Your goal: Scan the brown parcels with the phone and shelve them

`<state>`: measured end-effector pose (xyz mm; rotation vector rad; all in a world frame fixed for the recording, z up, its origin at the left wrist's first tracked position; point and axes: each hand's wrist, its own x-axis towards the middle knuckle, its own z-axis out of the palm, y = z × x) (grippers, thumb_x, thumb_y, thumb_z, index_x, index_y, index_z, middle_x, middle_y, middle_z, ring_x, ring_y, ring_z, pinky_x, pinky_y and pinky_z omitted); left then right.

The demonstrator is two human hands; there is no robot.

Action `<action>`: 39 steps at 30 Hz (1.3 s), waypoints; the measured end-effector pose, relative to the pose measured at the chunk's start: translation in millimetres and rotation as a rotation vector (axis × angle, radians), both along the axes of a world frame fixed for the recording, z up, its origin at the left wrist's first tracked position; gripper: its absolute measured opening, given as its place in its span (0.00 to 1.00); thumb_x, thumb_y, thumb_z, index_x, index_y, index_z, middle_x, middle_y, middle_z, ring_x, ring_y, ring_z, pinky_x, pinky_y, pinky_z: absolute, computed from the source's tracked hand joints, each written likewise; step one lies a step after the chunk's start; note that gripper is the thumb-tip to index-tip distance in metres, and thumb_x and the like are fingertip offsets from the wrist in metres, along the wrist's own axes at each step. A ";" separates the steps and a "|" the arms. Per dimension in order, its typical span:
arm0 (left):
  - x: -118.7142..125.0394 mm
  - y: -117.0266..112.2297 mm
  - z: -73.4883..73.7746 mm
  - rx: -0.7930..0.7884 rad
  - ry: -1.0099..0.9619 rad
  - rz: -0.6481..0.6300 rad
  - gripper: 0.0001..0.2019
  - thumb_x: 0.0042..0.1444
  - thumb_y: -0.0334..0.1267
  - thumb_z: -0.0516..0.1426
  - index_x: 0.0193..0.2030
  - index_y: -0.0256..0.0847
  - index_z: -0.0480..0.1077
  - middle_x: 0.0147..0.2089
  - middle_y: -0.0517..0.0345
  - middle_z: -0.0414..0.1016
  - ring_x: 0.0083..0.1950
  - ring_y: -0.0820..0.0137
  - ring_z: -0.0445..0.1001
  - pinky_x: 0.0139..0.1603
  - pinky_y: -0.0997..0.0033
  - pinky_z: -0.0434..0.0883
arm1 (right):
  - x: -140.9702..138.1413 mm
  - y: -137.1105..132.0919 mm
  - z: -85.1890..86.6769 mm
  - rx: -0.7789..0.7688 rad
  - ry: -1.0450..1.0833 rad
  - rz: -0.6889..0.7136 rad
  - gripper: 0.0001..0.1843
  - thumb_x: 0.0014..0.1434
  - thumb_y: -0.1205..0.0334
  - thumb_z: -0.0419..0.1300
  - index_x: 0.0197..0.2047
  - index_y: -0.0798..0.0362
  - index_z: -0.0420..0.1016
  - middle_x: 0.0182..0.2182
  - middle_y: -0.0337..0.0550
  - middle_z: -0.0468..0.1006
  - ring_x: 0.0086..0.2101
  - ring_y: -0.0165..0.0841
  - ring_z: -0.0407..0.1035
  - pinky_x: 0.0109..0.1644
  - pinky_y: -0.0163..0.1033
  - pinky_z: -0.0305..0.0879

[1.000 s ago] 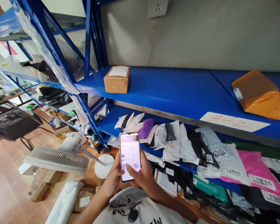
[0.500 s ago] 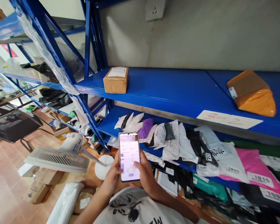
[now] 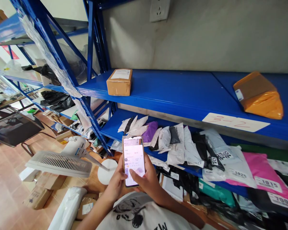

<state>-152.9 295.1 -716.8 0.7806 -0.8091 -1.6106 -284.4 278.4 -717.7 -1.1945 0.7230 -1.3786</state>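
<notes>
A smartphone [image 3: 134, 159] with a lit, mostly white and purple screen is held upright between both hands in front of my body. My left hand [image 3: 117, 180] wraps the phone's left side, its thumb at the lower left edge. On the other side, my right hand [image 3: 147, 177] grips the right edge, and its thumb reaches over the lower part of the screen. The text on the screen is too small to read. Behind the phone, a purple mailing bag [image 3: 150, 131] and several white mailing bags [image 3: 138, 125] lie on the lower shelf.
The blue shelf [image 3: 172, 88] carries a cardboard box [image 3: 119, 86], an orange parcel [image 3: 264, 102] and a "3-2" label [image 3: 235, 122]. A white fan [image 3: 60, 163] stands left beside boxes on the floor [image 3: 38, 195]. Below right are a pink bag [image 3: 266, 172] and several numbered parcels.
My right thumb has moved left and slightly down across the phone's screen, and the picture on the screen has changed a little. My left hand keeps its place.
</notes>
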 end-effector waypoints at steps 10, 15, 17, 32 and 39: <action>-1.5 -1.4 7.1 -0.022 0.029 -0.068 0.49 0.40 0.33 0.52 0.74 0.47 0.45 0.60 0.53 0.71 0.60 0.50 0.68 0.49 0.57 0.76 | -7.9 0.7 -0.2 0.081 -0.048 0.082 0.27 0.65 0.55 0.60 0.64 0.45 0.59 0.57 0.46 0.74 0.54 0.44 0.71 0.55 0.46 0.71; 0.4 0.2 3.9 0.036 0.029 -0.140 0.51 0.41 0.31 0.53 0.74 0.56 0.41 0.65 0.54 0.65 0.53 0.50 0.73 0.27 0.69 0.77 | -11.9 -1.0 -1.0 0.076 -0.092 0.166 0.29 0.63 0.58 0.61 0.65 0.42 0.58 0.60 0.44 0.72 0.56 0.44 0.68 0.57 0.47 0.68; 1.6 1.4 2.7 0.058 0.001 -0.133 0.50 0.41 0.30 0.54 0.74 0.59 0.43 0.67 0.56 0.63 0.52 0.51 0.74 0.24 0.71 0.76 | -16.6 -2.4 -0.8 0.056 -0.124 0.245 0.32 0.62 0.59 0.63 0.67 0.41 0.57 0.62 0.43 0.69 0.58 0.45 0.66 0.57 0.47 0.67; -0.4 2.8 7.8 0.071 -0.047 -0.065 0.46 0.42 0.30 0.55 0.72 0.54 0.51 0.61 0.55 0.69 0.50 0.56 0.75 0.32 0.69 0.77 | -19.3 0.8 8.0 0.102 -0.106 0.265 0.32 0.64 0.53 0.63 0.66 0.42 0.55 0.59 0.46 0.71 0.54 0.45 0.69 0.58 0.50 0.67; -3.7 -0.1 5.8 0.013 -0.039 0.030 0.36 0.45 0.34 0.56 0.65 0.45 0.63 0.58 0.53 0.72 0.58 0.53 0.70 0.51 0.59 0.74 | -23.9 2.5 1.8 0.093 -0.107 0.299 0.36 0.62 0.51 0.64 0.67 0.43 0.53 0.59 0.47 0.71 0.53 0.47 0.70 0.56 0.52 0.68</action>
